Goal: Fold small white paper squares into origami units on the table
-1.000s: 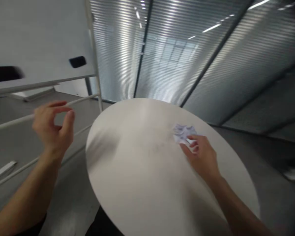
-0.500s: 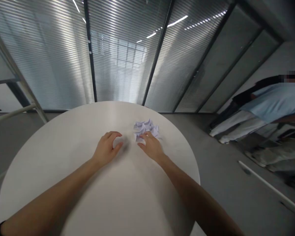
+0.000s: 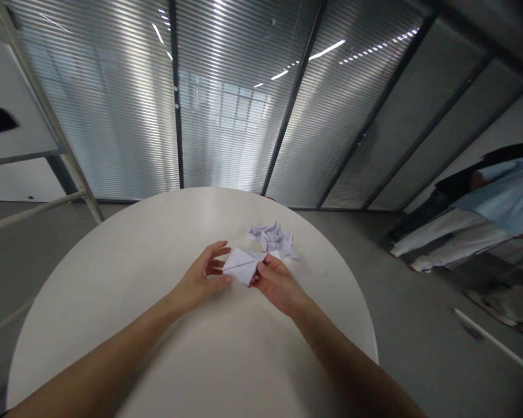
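Head view: right hand point(image 3: 281, 285), centre of frame, pinches a folded white paper piece point(image 3: 243, 265) by its right end. Left hand point(image 3: 204, 274) at the paper's left side, fingers curved and part-way open, thumb near its lower edge; contact unclear. Heap of folded papers point(image 3: 273, 237) just beyond, a little right of centre, on round white table point(image 3: 174, 354). Right edge of frame: person in light blue top point(image 3: 505, 194), pale trousers.

white round table point(image 3: 178, 348), folded papers point(image 3: 272, 238) atop
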A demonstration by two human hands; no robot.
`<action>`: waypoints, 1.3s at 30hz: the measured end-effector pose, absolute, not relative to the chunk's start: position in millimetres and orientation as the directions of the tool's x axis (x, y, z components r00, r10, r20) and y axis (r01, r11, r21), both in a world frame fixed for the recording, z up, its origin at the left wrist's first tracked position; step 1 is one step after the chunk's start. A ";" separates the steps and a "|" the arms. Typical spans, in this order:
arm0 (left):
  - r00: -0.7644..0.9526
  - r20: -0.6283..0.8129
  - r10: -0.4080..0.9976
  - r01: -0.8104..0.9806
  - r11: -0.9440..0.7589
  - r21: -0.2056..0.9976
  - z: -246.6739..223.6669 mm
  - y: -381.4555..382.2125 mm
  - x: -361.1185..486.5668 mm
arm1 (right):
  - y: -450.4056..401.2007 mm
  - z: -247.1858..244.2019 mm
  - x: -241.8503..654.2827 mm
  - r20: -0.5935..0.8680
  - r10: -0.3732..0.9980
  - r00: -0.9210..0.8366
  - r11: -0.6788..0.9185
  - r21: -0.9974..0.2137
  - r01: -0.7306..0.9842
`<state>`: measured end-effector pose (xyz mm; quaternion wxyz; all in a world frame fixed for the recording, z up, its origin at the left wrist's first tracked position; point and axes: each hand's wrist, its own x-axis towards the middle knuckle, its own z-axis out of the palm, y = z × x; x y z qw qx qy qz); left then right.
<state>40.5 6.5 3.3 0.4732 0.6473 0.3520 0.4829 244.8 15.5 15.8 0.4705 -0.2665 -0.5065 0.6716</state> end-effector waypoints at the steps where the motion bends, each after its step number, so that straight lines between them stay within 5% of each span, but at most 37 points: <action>1: 0.321 0.289 0.902 -0.064 -0.284 0.957 5.2 3.9 42.6 | 11.1 18.4 243.3 0.099 0.898 -0.429 -0.105 -0.898 -0.427; 5: 0.339 0.306 0.890 -0.137 -0.275 0.952 12.9 -7.6 49.3 | 1.1 24.8 236.7 0.052 0.863 -0.502 -0.235 -0.838 -0.492; 10: 0.323 0.287 0.902 -0.300 -0.190 0.935 21.1 -14.9 49.4 | -0.5 24.5 239.2 0.066 0.840 -0.539 -0.216 -0.870 -0.443; 14: 0.194 0.396 0.898 -0.041 -0.396 0.917 27.0 -17.5 47.2 | -3.8 26.9 239.7 0.100 0.833 -0.545 -0.178 -0.883 -0.434; 18: 0.193 0.592 0.783 0.229 -0.622 0.749 27.5 -23.6 44.1 | -12.3 28.1 229.8 0.127 0.893 -0.431 -0.046 -0.928 -0.369; 25: 0.357 0.721 0.594 0.303 -0.804 0.512 23.4 -31.2 38.5 | -24.5 33.1 222.0 0.349 0.911 -0.220 0.363 -0.932 0.022; 29: 0.255 0.672 0.695 0.190 -0.718 0.670 22.6 -33.8 39.3 | -22.8 31.3 222.3 0.345 0.936 -0.074 0.348 -0.938 0.017; 35: 0.123 0.365 0.923 0.270 -0.385 0.883 24.3 -34.6 50.3 | -21.6 24.9 215.2 0.314 0.932 0.181 0.334 -0.938 -0.091; 39: 0.175 0.291 0.941 0.209 -0.324 0.923 27.6 -31.7 55.1 | -25.9 26.1 217.5 0.439 0.893 0.102 0.434 -0.898 0.071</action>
